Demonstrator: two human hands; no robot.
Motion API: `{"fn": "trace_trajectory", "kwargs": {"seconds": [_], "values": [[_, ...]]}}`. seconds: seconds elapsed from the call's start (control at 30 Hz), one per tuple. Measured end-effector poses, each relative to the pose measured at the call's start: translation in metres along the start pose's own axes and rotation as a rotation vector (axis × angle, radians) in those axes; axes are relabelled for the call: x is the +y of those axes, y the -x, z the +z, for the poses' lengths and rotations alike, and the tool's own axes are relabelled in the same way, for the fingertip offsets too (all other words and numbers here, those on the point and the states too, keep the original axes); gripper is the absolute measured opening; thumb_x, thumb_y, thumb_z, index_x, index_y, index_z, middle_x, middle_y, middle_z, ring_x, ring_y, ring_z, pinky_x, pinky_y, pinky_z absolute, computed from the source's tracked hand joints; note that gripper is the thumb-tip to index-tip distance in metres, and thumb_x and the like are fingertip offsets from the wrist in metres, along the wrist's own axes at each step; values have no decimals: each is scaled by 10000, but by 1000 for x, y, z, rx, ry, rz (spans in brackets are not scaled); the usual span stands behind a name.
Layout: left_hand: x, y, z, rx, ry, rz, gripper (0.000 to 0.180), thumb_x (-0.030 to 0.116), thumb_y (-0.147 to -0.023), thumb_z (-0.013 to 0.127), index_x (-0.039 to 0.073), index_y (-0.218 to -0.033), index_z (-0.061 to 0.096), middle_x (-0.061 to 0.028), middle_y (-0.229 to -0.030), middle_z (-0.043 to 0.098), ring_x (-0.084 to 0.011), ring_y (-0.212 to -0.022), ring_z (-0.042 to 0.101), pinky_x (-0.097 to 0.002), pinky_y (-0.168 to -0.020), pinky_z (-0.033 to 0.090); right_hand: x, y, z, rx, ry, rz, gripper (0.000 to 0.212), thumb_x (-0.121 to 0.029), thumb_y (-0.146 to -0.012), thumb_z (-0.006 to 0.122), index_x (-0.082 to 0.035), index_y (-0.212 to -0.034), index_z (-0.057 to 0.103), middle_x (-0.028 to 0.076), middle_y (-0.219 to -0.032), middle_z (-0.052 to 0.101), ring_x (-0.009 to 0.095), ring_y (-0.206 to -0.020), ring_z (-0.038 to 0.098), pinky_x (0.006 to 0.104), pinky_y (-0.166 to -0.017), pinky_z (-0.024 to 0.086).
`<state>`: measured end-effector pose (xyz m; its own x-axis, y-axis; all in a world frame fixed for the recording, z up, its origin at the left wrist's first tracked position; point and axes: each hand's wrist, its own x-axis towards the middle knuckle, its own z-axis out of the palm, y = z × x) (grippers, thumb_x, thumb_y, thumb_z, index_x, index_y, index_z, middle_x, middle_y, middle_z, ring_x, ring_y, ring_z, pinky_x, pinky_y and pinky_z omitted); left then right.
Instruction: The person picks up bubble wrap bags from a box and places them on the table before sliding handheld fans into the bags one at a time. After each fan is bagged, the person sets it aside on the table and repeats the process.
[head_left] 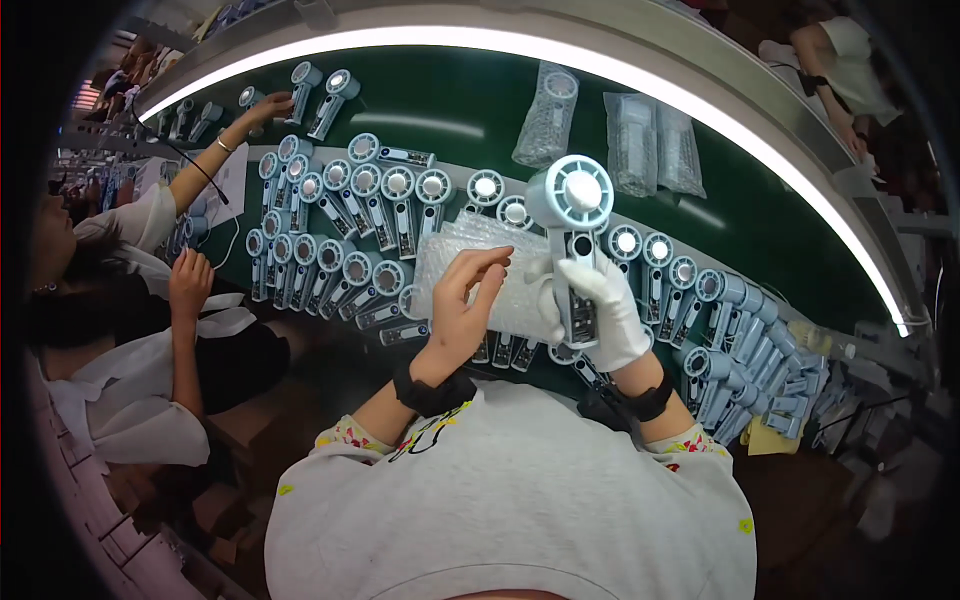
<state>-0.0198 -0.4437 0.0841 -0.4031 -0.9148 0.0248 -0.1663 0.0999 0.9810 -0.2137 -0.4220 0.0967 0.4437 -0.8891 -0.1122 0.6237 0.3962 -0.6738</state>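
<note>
My right hand (602, 305), in a white glove, is wrapped round the handle of a light-blue handheld fan (572, 195). The fan stands upright with its round head at the top, and dark inner parts show along the handle. My bare left hand (468, 305) is beside it, empty, with its fingers stretched and the thumb apart. Behind and between my hands lies a stack of clear bubble-wrap bags (450, 258). Rows of similar light-blue fans (398, 185) surround the bags. Black bands circle both my wrists.
More fans (765, 335) are piled at the right. Fans in bubble wrap (632, 145) lie on the green belt (430, 85) beyond, under a curved bright lamp (480, 38). At the left, a co-worker's hand (268, 110) reaches to fans on the belt.
</note>
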Motion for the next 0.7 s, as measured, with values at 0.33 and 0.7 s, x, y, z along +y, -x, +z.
{"fn": "trace_trajectory", "kwargs": {"seconds": [0.33,0.7], "values": [[-77,31,76,119,-490,-44,215,157,-774,658,-6,-910,628,-123,-773,587,-242,-647,563,-312,-616,455,-7,82,18,434,-50,194,485,-82,-691,574,-9,-1154,445,102,-724,560,175,-559,564,260,-504,466],[-67,8,25,219,348,-865,112,69,-806,582,-1,-852,656,-50,-816,643,-121,-671,583,-255,-619,472,70,39,-54,431,1099,393,397,-97,-656,622,24,-1026,542,197,-767,619,257,-602,620,352,-533,481]]}}
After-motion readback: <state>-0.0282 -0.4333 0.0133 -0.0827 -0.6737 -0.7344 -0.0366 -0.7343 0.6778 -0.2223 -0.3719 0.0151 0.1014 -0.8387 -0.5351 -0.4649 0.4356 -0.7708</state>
